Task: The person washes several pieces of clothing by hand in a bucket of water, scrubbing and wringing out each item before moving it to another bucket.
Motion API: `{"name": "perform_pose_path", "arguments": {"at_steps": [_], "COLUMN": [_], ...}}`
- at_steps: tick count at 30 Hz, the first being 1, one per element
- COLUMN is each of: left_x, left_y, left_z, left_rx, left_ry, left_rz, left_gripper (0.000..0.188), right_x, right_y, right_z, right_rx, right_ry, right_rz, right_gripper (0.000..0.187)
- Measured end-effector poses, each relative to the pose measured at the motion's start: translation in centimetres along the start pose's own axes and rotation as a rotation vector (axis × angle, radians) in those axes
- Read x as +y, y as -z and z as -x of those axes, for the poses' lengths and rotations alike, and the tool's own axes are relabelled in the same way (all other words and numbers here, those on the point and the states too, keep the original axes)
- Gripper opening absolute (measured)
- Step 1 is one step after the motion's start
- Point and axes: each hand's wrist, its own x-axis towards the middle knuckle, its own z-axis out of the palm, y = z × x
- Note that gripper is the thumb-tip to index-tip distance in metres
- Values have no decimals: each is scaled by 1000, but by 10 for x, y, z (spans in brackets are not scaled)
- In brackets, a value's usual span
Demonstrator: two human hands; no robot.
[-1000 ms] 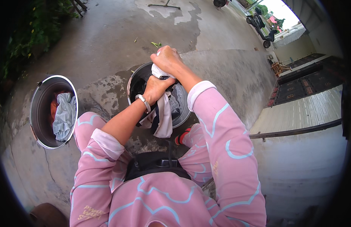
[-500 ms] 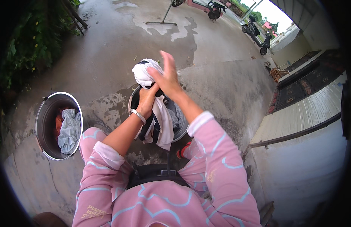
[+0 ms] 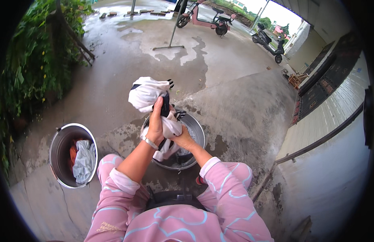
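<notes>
A bunched-up white-and-black garment [image 3: 146, 96] is lifted above a round metal basin [image 3: 199, 129] in front of me. My left hand [image 3: 155, 127] is wrapped round its middle, just under the bulging white top. Lower and to the right, my right hand [image 3: 184, 138] grips the twisted white part of the same cloth. The garment's lower end hangs over the basin's left side. Greyish, sudsy-looking water shows inside the basin, partly hidden by my hands and the cloth.
To my left stands a metal bucket [image 3: 52, 161] holding a pale grey cloth [image 3: 84, 161] and an orange-red one. Leafy plants [image 3: 38, 60] edge the yard. A metal stand [image 3: 169, 47] and a pink scooter [image 3: 205, 22] are ahead; a black scooter [image 3: 269, 42] is farther right, near the wall.
My right hand has come down from a raised, spread position and closed on the garment. More of the cloth is drawn up out of the basin and gathered. The view has tilted upward.
</notes>
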Motion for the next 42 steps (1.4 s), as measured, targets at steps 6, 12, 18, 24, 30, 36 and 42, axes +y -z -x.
{"name": "perform_pose_path", "arguments": {"at_steps": [6, 12, 18, 24, 30, 36, 42], "left_x": [9, 24, -27, -23, -29, -8, 20], "left_y": [4, -9, 28, 14, 4, 3, -14], "left_z": [17, 33, 1, 17, 25, 22, 30], "left_rx": [-344, -387, -265, -343, -292, -263, -118], "left_ry": [30, -351, -368, 554, 392, 562, 614], "left_rz": [-50, -1571, -671, 34, -360, -360, -277], "left_gripper": [58, 61, 53, 68, 58, 38, 35], "right_x": [-10, -7, -15, -52, -52, -67, -28], "right_y": [56, 102, 84, 67, 65, 81, 119], "right_z": [-29, -29, -31, -25, -27, -16, -15], "right_rx": [130, 238, 272, 370, 308, -28, -345], "right_ry": [533, 375, 405, 708, 698, 529, 143], "right_rz": [458, 450, 253, 895, 1120, 747, 234], "right_gripper": [30, 29, 22, 10, 6, 37, 101]}}
